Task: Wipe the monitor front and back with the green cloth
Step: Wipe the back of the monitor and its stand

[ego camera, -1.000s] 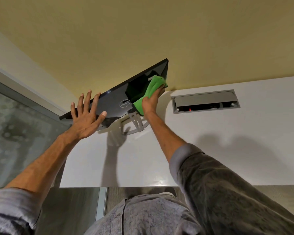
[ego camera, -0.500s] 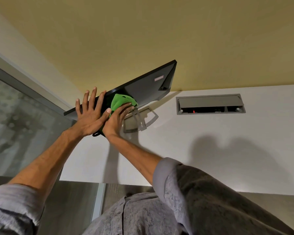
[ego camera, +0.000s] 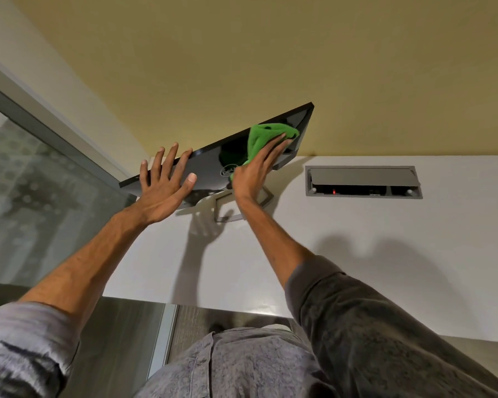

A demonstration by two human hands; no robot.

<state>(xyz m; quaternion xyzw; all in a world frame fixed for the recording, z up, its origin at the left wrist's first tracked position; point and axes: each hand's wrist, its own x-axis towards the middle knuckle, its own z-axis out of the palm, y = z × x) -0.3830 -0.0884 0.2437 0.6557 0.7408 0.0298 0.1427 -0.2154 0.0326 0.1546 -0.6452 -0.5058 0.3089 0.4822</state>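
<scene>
Head view: we find the monitor [ego camera: 210,165] turned with its dark rear panel toward the camera, the logo [ego camera: 227,170] lying between the two hands. The left hand [ego camera: 163,193] lies flat on that panel, fingers straight and spread, tips reaching its top edge. It grasps nothing, and we judge that it braces the panel so that wiping pressure does not rock it on the stand [ego camera: 227,209] just below both wrists. The right hand [ego camera: 256,170] presses the green cloth [ego camera: 263,135] against the same panel. Its fingers are extended over the fabric rather than clenched round it, and the thumb is hidden. The cloth bunches beyond the fingertips, near the panel's far corner, with a fold trailing under the palm — a flat hold that spreads contact over more surface. The desk [ego camera: 357,239] runs beneath both forearms, and a cable hatch [ego camera: 362,182] sits well apart on the outer side of the right hand. We judge the rear-panel pass to be in hand — the front face is out of sight.
</scene>
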